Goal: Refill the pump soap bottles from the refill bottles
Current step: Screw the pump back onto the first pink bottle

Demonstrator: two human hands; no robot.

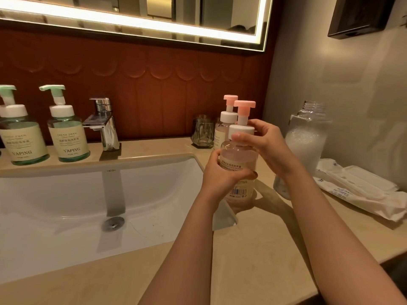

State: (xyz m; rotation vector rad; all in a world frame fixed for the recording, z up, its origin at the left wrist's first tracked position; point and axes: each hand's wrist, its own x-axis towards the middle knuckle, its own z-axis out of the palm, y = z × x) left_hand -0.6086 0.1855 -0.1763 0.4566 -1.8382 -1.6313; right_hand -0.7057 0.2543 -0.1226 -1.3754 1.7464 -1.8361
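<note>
A pink pump soap bottle (239,159) stands at the sink's right corner. My left hand (217,175) wraps its body, and my right hand (262,142) grips its white pump collar. Behind it stands a second pink pump bottle (224,126). To the right a clear refill bottle (306,142) stands uncapped, holding foamy white liquid. Two green pump bottles (67,128) (21,130) stand at the left on the back ledge.
A chrome faucet (104,124) rises behind the white sink (88,205). A glass tumbler (202,130) sits by the back wall. Wet-wipe packs (361,188) lie at the right on the beige counter (253,249).
</note>
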